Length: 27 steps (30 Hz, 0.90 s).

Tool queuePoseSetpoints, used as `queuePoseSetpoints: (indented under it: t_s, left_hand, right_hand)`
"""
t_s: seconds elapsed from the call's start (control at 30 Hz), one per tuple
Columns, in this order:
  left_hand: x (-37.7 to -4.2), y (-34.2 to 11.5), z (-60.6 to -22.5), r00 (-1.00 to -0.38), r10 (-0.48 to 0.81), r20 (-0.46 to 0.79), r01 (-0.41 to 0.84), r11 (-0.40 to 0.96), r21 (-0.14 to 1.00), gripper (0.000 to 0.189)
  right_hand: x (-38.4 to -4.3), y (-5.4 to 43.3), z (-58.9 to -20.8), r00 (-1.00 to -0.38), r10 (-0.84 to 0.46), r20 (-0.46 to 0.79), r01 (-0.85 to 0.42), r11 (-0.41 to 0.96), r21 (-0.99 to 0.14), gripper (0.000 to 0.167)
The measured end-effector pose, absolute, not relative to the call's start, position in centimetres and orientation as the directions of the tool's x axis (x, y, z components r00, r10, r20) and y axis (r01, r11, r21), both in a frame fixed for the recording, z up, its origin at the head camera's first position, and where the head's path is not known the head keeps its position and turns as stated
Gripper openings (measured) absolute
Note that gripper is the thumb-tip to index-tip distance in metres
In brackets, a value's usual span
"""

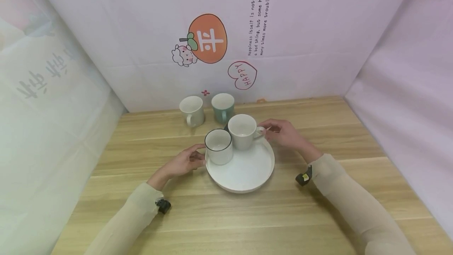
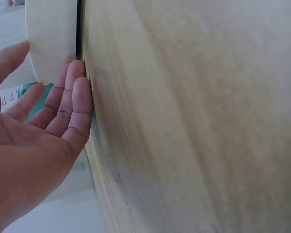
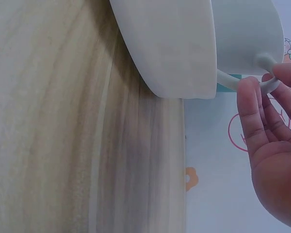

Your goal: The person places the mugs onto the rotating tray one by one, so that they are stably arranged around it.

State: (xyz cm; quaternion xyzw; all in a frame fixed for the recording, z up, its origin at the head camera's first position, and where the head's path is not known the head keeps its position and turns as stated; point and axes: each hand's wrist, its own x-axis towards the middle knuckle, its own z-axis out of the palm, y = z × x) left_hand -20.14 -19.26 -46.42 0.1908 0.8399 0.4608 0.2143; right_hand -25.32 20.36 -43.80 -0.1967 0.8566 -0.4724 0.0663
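Observation:
A round white tray [image 1: 247, 172] on the table carries two mugs. At its left side stands a white mug with a dark rim [image 1: 219, 152], and behind that a plain white mug [image 1: 242, 133] has its handle to the right. My right hand [image 1: 284, 133] pinches this handle [image 3: 228, 80] between thumb and fingers. My left hand [image 1: 185, 160] is at the tray's left edge beside the dark-rimmed mug. In the left wrist view its fingers [image 2: 80, 104] are fairly straight against the tray wall [image 2: 53, 34], with nothing gripped.
Behind the tray, near the back cloth [image 1: 301, 66], stand a white cup [image 1: 192, 109] and a green cup [image 1: 223, 112]. A small dark thing [image 1: 226, 128] shows partly behind the tray. Cloth walls border the wooden table [image 1: 177, 215] at left and right.

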Motion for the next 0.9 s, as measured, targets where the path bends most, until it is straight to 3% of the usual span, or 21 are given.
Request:
queuePoseSetpoints:
  t_s: [0.47, 0.9]
  left_hand:
    - [-20.2, -19.2, -46.6, -0.833, 0.522, -0.182, 0.118, 0.489, 0.864, 0.059]
    - [-20.2, -19.9, -46.4, -0.846, 0.52, -0.118, 0.158, 0.457, 0.875, 0.055]
  right_hand:
    - [-25.4, 20.6, -44.3, -0.919, -0.393, 0.036, -0.205, 0.397, -0.894, 0.03]
    - [-25.4, 21.6, -44.6, -0.924, -0.381, 0.033, -0.203, 0.415, -0.887, 0.031]
